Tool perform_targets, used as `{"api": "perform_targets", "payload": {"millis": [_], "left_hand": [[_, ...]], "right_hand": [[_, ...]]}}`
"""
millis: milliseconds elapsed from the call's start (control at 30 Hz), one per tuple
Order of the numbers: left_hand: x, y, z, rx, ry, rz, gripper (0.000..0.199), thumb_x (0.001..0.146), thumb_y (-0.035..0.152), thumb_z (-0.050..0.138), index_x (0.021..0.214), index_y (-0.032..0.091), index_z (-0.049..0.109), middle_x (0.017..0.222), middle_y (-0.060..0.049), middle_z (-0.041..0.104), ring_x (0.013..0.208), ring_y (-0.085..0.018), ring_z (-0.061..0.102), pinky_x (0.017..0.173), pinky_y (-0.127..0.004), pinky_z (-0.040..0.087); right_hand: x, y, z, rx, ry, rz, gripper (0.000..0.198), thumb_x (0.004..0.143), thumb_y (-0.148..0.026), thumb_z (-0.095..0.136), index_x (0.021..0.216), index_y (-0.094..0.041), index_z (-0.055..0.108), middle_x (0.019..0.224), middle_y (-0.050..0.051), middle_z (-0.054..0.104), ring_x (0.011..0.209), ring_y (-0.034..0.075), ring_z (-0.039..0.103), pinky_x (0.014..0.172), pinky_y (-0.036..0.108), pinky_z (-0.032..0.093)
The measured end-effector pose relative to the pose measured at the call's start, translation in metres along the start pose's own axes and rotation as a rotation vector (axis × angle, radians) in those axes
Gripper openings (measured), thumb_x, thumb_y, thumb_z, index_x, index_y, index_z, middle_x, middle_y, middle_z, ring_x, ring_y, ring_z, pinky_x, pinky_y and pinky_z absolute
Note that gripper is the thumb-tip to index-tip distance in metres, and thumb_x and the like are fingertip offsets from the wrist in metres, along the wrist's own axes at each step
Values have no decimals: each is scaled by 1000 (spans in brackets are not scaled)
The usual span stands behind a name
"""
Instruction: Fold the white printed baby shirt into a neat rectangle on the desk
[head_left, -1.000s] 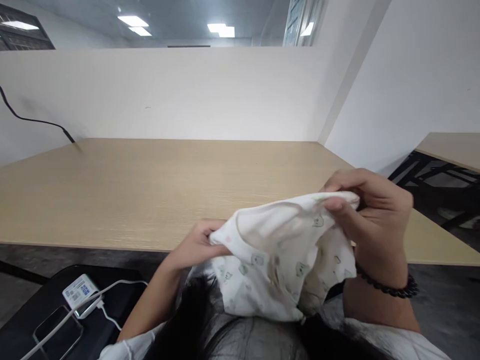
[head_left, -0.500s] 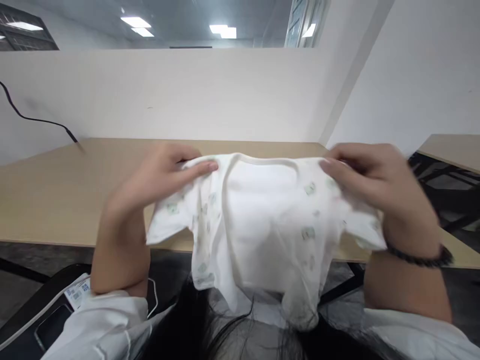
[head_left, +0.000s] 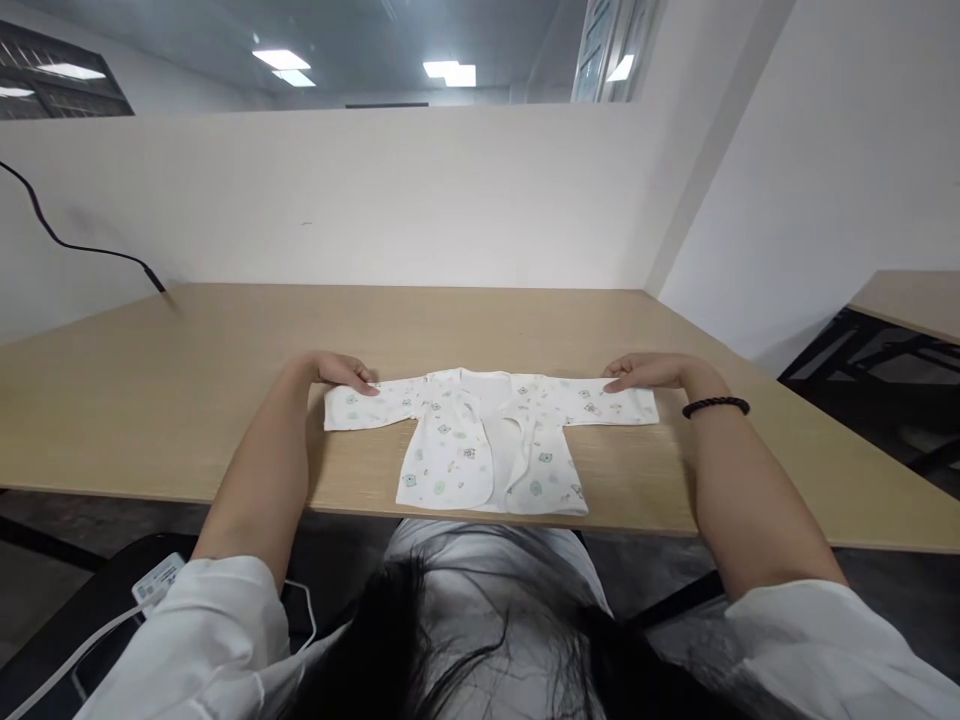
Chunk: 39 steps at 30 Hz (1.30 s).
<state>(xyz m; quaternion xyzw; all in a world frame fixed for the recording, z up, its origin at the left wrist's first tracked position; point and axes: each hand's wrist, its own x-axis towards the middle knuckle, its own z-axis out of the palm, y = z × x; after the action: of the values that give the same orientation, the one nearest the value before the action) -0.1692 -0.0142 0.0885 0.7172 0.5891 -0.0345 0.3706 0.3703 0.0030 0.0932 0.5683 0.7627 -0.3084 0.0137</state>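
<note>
A small white baby shirt (head_left: 450, 450) with a green and brown print lies spread on the table near its front edge. Its front panels part in the middle, and both sleeves stretch out sideways. My left hand (head_left: 343, 370) pinches the upper edge of the left sleeve, thumb on top and fingers behind. On the other side, my right hand (head_left: 645, 371) grips the right sleeve's upper edge in the same way. The fingertips behind the cloth are partly hidden.
The wooden table (head_left: 225, 340) runs back to a low white partition (head_left: 420, 200). A black cable (head_left: 90, 247) hangs at the left. At the right stands another table (head_left: 911, 300). A white cabled device (head_left: 157, 580) rests by my left elbow.
The shirt has come down from in front of me onto the table and now lies flat with its sleeves spread. Both hands have lowered with it and moved outward along the sleeves.
</note>
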Motion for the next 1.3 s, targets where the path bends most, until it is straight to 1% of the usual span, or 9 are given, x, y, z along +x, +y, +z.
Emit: {"api": "perform_targets", "payload": {"millis": [133,233,367,433,500,567,800,1133,1300], "left_hand": [[1,-14,-14,92,198,-92,38,45,53,81,55,20,65,60,-6,65,58,-21,58,56,-28,44],[7,-1,-18,231,416,-159,34,45,46,81,55,19,64,64,-8,67,65,-26,62,62,-30,45],[25,45,4,249,609,6,33,70,49,66,85,20,69,97,-11,73,91,-26,65,75,-28,46],[36,73,29,230,612,153,34,81,50,58,95,21,68,102,-8,73,90,-22,65,75,-26,45],[47,96,57,194,545,389,32,84,48,57,90,19,69,94,-9,73,81,-22,64,72,-28,44],[55,110,80,174,519,468,27,83,44,60,82,18,69,84,-9,71,76,-22,62,71,-29,43],[65,111,98,45,500,500,7,75,25,65,71,19,67,75,-5,69,70,-20,60,70,-30,43],[81,108,113,-313,505,436,14,81,30,63,81,16,62,61,1,61,50,-10,51,55,-23,41],[84,105,117,-353,508,395,8,76,21,63,81,16,65,62,0,63,51,-10,52,54,-23,41]], "right_hand": [[4,-5,-2,-159,300,73,17,81,-35,66,88,-20,69,91,9,72,81,21,65,69,29,47],[19,-36,11,-251,467,96,22,78,-27,69,97,-16,68,107,16,70,97,28,63,76,34,45],[30,-105,52,-284,563,-185,35,88,-46,62,110,-18,63,117,14,68,100,26,61,75,31,41],[30,-136,75,-277,436,-353,36,85,-53,63,95,-19,64,97,10,71,81,23,62,65,30,37],[28,-152,93,-290,287,-370,30,79,-49,70,80,-20,62,77,7,67,68,21,58,59,29,32],[26,-155,103,-270,209,-348,22,75,-37,72,71,-20,58,68,4,63,62,19,54,56,29,28],[28,-136,93,-97,187,-361,14,68,-11,61,63,-20,52,60,-1,58,54,13,48,51,28,25],[50,-140,116,306,302,-333,18,82,-15,52,97,-18,60,62,-1,64,50,12,54,48,22,39],[57,-137,127,341,295,-369,17,89,-27,54,88,-17,67,70,2,69,58,12,60,51,20,41]]}}
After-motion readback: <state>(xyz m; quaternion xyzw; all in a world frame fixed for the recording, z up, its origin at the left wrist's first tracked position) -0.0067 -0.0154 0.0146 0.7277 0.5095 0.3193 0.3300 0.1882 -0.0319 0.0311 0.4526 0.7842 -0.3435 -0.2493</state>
